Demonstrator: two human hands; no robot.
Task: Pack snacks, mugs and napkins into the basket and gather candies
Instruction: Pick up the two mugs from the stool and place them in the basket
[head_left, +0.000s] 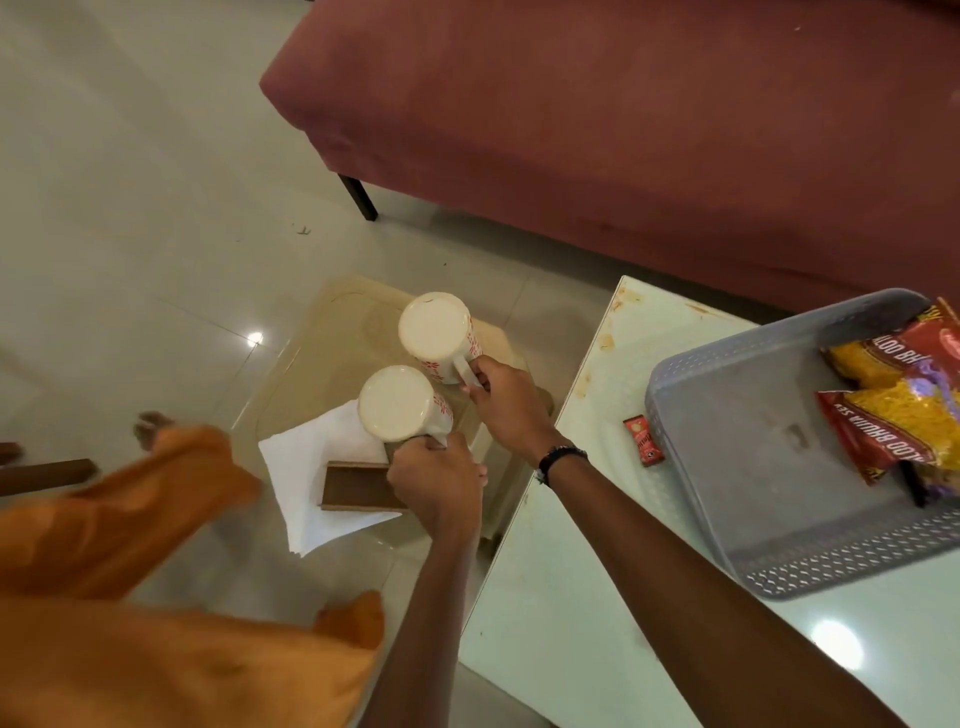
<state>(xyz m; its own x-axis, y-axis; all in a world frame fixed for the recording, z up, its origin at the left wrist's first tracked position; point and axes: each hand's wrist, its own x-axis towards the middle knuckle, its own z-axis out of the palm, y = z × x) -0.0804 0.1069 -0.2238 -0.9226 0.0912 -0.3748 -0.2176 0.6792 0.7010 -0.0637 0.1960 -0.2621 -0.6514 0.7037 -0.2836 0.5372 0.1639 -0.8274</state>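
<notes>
Both mugs upside down on the stool (311, 364): left hand (436, 478) grips near mug (402, 410) by its handle, right hand (506, 400) grips far mug (439, 330).

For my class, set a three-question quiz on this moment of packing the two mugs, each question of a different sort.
1. True or false: the grey perforated plastic basket already holds the two white ceramic mugs with red patterns.
2. Multiple choice: the white paper napkins lie (A) in the basket, (B) on the low beige stool under a brown holder, (C) on the maroon sofa.
3. Fill in: each hand grips a mug by its ____.

Key
1. False: the left hand holds the nearer mug and the right hand the farther mug, both over the stool; only the red snack packets are in the basket.
2. B
3. handle
</notes>
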